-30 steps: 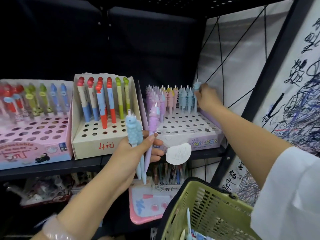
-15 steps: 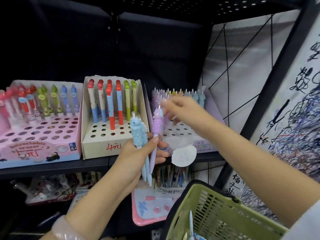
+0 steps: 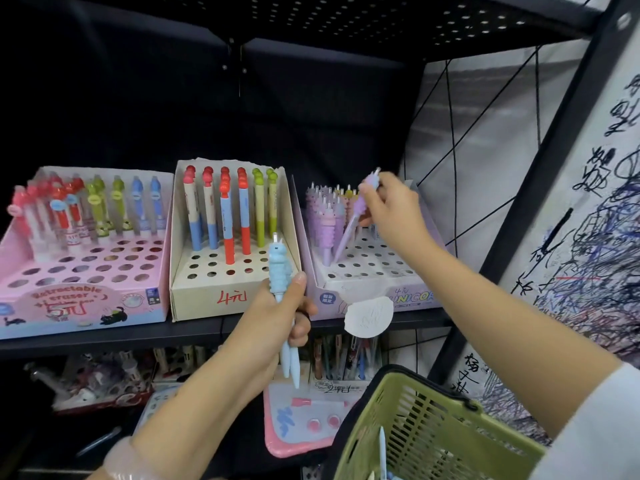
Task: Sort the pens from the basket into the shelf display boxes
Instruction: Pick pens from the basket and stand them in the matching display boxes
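Right hand (image 3: 391, 206) pinches purple unicorn-topped pen (image 3: 349, 223), tilted, tip at lilac perforated display box (image 3: 377, 271), right of centre; seating pending. Left hand (image 3: 273, 323) grips blue unicorn pens (image 3: 281, 271).

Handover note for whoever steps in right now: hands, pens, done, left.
Right hand: pinches a purple unicorn-topped pen, tilted, its tip down at the holes of the lilac unicorn display box; whether it is seated cannot be told.
Left hand: grips light blue unicorn-topped pens, upright, in front of the shelf.
Done: purple pens stand in the box's back rows.
Left: seat the purple pen, place the blue ones, then the pens in the green plastic basket.
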Tool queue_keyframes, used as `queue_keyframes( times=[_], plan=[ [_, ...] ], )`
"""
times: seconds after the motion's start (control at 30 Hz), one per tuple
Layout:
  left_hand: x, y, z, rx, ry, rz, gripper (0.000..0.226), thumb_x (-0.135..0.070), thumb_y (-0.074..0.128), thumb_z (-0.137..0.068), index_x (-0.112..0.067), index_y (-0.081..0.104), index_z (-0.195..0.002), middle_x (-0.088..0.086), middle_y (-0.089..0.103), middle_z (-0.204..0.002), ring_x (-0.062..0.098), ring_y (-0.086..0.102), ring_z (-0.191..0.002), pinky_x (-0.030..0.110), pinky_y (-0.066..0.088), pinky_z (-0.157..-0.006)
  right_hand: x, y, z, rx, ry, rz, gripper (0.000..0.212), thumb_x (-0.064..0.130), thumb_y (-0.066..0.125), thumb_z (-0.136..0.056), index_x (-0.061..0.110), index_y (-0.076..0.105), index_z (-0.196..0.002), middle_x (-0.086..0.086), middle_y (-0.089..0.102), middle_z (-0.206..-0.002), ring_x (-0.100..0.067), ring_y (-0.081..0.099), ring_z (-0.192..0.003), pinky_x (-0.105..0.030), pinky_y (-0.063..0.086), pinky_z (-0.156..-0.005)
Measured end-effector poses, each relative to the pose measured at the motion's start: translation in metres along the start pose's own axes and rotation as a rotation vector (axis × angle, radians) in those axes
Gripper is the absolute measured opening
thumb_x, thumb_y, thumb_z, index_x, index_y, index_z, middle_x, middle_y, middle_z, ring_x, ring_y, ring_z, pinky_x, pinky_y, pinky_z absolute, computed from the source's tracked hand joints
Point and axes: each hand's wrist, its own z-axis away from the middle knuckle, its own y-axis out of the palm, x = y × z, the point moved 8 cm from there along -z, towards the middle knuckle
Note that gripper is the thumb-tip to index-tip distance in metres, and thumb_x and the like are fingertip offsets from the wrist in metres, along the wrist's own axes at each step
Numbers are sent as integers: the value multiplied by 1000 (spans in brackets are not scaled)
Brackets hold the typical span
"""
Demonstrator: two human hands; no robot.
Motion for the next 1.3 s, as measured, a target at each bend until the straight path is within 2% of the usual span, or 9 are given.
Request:
queue_keyframes(
  times=[0.17,0.47,0.6,0.77,0.9,0.97,1.07,1.2,1.3],
  plan=[
    [1,-11,-1,-55,-3,-15,13,-2,37,-96,-14,38,-91,10,56,-74,7,34,-35,17,27,-35,5,8,-3,57,-67,111,12,18,46,-98,9,50,-92,-2,60,-73,-20,64,-64,-15,52,-56],
    [-5,-11,5,8,56,-2,13,-21,48,-95,-16,57,-103,-1,65,-68,9,49,-45,20,43,-43,0,26,10,136,-104,326,24,22,43,-99,0,52,-102,-18,66,-87,-32,65,-74,-44,52,-69],
    [-8,-5,10,42,80,-7,15,-22,45,-96,-18,56,-105,-4,64,-61,8,44,-42,19,38,-41,-5,33,12,187,-71,392,19,22,41,-100,5,48,-99,-17,63,-86,-33,64,-74,-42,52,-66],
    [-10,-1,14,57,120,-6,10,-18,41,-98,-14,49,-101,-2,65,-62,5,36,-37,15,30,-36,-19,48,31,255,-32,587,38,23,41,-100,-1,45,-128,-18,63,-87,-32,60,-80,-36,46,-67],
    [-11,-2,14,58,111,12,9,-17,40,-99,-14,48,-100,2,65,-64,5,36,-37,15,30,-36,10,27,55,53,-117,293,22,28,51,-95,14,58,-111,11,55,-83,-4,50,-71,-22,39,-67],
    [-10,3,13,70,100,11,10,-17,40,-98,-13,49,-101,4,64,-67,5,36,-38,15,30,-37,19,42,74,277,-8,30,13,35,53,-92,24,60,-90,15,56,-72,3,50,-61,-15,39,-61],
    [-9,14,12,89,104,-10,17,-16,41,-98,-8,51,-109,6,63,-71,7,42,-42,16,35,-39,20,62,99,543,187,-237,19,32,57,-91,19,61,-78,5,57,-66,-10,49,-55,-18,42,-55],
    [-5,19,11,111,51,8,16,-21,45,-96,-10,52,-105,4,71,-74,11,58,-48,21,50,-44,10,25,68,237,191,-343,20,24,47,-97,17,57,-82,5,62,-70,-2,59,-58,-17,51,-57],
    [1,14,10,83,-1,-33,11,-23,44,-97,-13,48,-96,4,68,-65,9,41,-34,16,33,-33,-14,-21,29,-64,172,-325,18,23,39,-100,19,51,-88,3,62,-76,-4,62,-58,-21,53,-56]
  ],
)
